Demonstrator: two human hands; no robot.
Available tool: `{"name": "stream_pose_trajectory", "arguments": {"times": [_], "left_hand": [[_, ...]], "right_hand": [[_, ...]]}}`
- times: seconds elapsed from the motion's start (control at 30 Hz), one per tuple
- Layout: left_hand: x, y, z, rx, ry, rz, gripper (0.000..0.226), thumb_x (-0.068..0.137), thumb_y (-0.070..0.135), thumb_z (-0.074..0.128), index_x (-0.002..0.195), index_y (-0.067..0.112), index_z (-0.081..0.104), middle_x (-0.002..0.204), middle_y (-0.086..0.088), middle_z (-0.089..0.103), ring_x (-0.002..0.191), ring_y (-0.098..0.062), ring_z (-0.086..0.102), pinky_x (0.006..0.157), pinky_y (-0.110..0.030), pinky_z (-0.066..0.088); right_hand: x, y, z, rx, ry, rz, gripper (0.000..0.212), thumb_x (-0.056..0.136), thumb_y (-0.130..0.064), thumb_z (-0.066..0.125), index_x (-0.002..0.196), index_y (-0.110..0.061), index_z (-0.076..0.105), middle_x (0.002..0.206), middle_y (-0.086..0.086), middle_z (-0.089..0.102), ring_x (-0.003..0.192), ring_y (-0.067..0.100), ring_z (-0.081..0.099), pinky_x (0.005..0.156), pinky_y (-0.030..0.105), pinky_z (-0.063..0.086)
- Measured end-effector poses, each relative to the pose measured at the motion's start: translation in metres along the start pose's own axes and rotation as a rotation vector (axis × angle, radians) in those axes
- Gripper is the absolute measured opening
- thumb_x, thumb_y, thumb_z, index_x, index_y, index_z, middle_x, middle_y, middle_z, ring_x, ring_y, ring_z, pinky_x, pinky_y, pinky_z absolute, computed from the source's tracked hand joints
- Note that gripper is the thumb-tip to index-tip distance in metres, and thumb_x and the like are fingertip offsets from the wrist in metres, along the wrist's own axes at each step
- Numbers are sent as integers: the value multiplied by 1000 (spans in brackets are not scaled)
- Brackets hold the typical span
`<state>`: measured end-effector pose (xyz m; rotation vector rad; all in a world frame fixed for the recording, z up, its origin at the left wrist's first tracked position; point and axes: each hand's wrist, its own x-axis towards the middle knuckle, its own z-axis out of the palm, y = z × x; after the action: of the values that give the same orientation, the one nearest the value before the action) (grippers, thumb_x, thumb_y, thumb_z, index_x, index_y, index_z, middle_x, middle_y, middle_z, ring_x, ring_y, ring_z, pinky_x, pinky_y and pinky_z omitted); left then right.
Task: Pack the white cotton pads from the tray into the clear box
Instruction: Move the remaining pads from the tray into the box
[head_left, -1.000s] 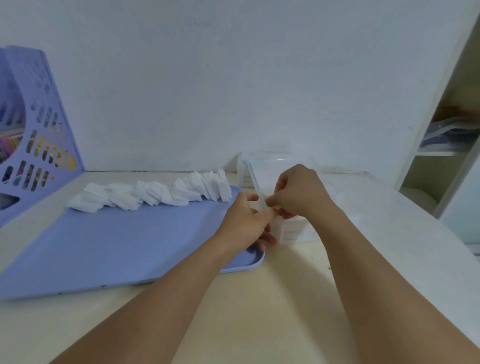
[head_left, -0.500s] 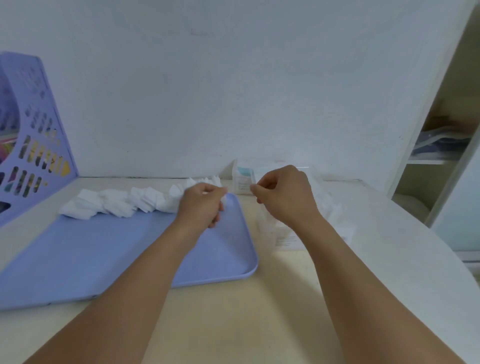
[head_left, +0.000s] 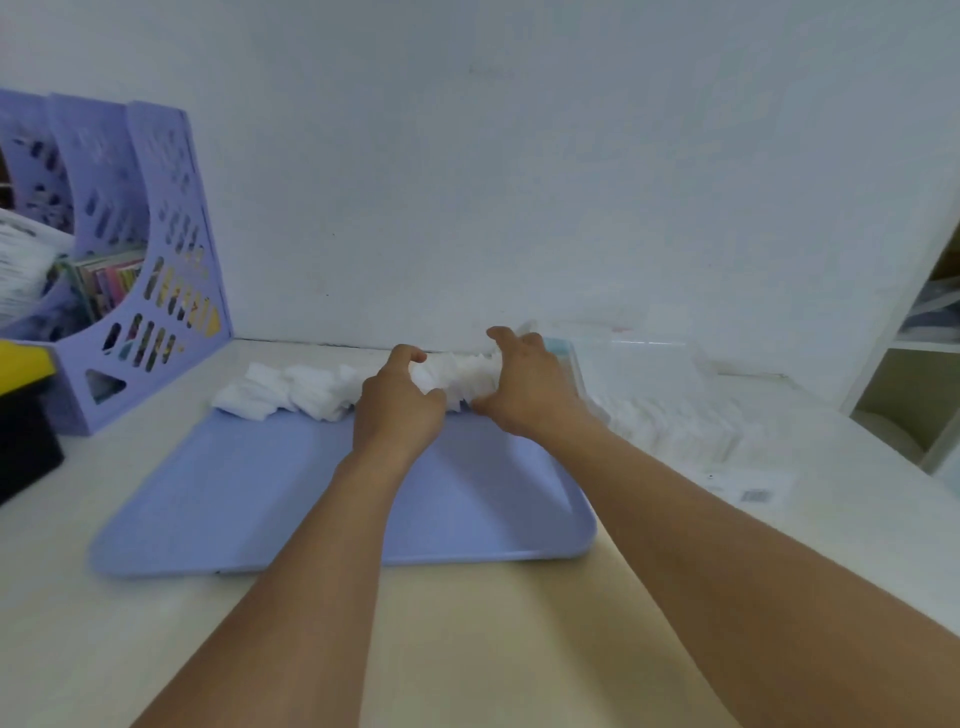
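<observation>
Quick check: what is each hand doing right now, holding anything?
Left hand: fingers curled on the white cotton pads on the tray.
Right hand: curled around the same row's right end.

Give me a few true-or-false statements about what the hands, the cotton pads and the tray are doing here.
1. Both hands, left hand and right hand, are at the cotton pads. True.
2. The pads lie along the tray's near edge. False: they lie along its far edge, by the wall.
3. The clear box sits to the right of the tray. True.
4. The tray is yellow. False: it is light blue-purple.
5. The file holder stands at the right. False: it stands at the left.
</observation>
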<state>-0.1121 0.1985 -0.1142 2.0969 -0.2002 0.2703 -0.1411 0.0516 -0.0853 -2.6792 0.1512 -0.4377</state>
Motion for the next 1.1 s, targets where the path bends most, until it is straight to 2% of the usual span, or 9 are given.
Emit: {"name": "stream_pose_trajectory", "arguments": {"times": [0.13, 0.23, 0.37, 0.53, 0.7, 0.83, 0.93, 1.0, 1.1], "left_hand": [[-2, -3, -1, 108, -96, 57, 61, 91, 11, 52, 147, 33, 40, 114, -2, 63, 96, -28, 61, 76, -34, 51], [-3, -5, 3, 212, -223, 177, 70, 95, 12, 46, 154, 44, 26, 129, -3, 61, 111, -30, 60, 92, -44, 53], [1, -11, 8, 321, -323, 200, 70, 94, 16, 49, 154, 45, 27, 140, -7, 55, 119, -31, 57, 96, -42, 51], [2, -13, 9, 364, -294, 196, 64, 95, 21, 53, 155, 34, 32, 142, -6, 54, 122, -30, 56, 92, -36, 49], [1, -13, 10, 322, -281, 199, 60, 97, 21, 53, 154, 32, 35, 142, -7, 55, 121, -30, 56, 96, -40, 50], [-9, 23, 3, -231, -81, -33, 35, 98, 44, 55, 128, 26, 58, 127, -10, 64, 109, -28, 63, 89, -43, 56], [-28, 61, -6, -822, -512, -317, 60, 91, 69, 52, 122, 19, 66, 119, -14, 71, 104, -31, 71, 78, -46, 61], [-42, 74, -9, -862, -736, -254, 58, 93, 61, 55, 128, 16, 66, 118, -17, 73, 104, -38, 71, 78, -44, 61], [-54, 87, -4, -851, -737, -176, 41, 99, 34, 59, 129, 6, 62, 115, -21, 73, 93, -37, 73, 76, -37, 62]], "right_hand": [[34, 0, 8, -144, -135, 6, 87, 79, -35, 79, 153, -27, 34, 139, 13, 44, 122, 36, 54, 94, 41, 50], [43, -4, 9, -293, -234, -62, 60, 86, -37, 69, 141, -21, 49, 132, 10, 56, 109, 27, 55, 80, 32, 42], [43, 3, 13, -158, -245, -64, 55, 87, -35, 76, 138, -22, 58, 134, 10, 57, 120, 27, 57, 95, 34, 47], [41, 13, 11, -77, -184, -8, 45, 90, -20, 74, 132, -17, 60, 129, 11, 62, 104, 30, 67, 87, 34, 54], [30, 20, -9, 57, 0, 3, 41, 86, -5, 63, 125, -18, 66, 125, 10, 66, 101, 24, 61, 78, 25, 43], [-4, 13, -49, 645, -1, 26, 49, 86, 0, 64, 131, -22, 60, 123, 10, 63, 100, 30, 69, 79, 39, 62], [-35, 20, -71, 1012, -230, 11, 51, 90, 5, 61, 134, -21, 56, 121, 12, 66, 99, 28, 72, 73, 36, 60], [-47, 31, -77, 1067, -258, -38, 51, 88, 5, 63, 133, -19, 57, 118, 14, 69, 97, 29, 72, 69, 34, 57], [-59, 50, -86, 1039, -180, -89, 53, 80, -5, 70, 131, -14, 62, 117, 13, 73, 105, 33, 72, 81, 39, 59]]}}
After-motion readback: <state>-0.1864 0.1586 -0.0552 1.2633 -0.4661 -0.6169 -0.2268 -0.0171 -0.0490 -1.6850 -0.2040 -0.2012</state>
